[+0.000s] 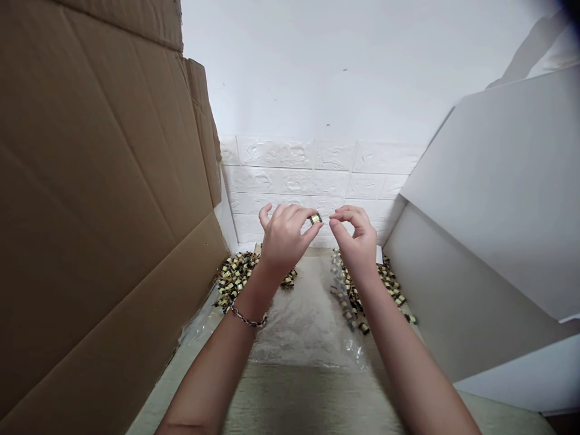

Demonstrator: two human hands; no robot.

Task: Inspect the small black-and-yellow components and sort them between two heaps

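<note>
Raised above the table, my left hand (286, 234) pinches a small wound coil (316, 219) between thumb and fingertips. The coil has a pale yellow wrapped middle and black ends. Just to its right, apart from the coil, my right hand (356, 232) has its thumb and forefinger pressed together. Whatever that pinch holds, if anything, is too small to make out. A heap of similar coils (235, 275) lies below and left of my left hand. Behind my right forearm is a second heap of coils (392, 281), partly under clear plastic.
A clear plastic bag (308, 326) lies flat on the table (294, 399) between the heaps. Tall brown cardboard (104, 181) walls the left side, and white board (453, 290) stands on the right. A white brick-patterned wall (281, 154) closes the back.
</note>
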